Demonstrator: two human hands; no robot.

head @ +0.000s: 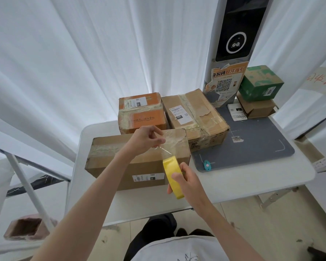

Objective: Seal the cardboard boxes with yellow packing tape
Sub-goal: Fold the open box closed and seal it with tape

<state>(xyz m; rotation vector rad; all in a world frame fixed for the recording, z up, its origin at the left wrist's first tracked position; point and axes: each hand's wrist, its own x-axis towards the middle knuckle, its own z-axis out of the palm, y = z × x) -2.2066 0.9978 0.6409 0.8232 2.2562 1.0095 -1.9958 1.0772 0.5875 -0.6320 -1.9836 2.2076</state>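
Tape roll [174, 178] gripped upright in right hand [187, 182], just above near box [137, 159] on worktop [233, 182]. Left hand [146, 137] pinches the free end [163, 147]. Keep strip taut, lay along top seam, press flat.

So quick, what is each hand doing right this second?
Left hand: fingers pinch the free end of the tape strip pulled off the roll.
Right hand: fingers curled round the yellow tape roll, holding it.
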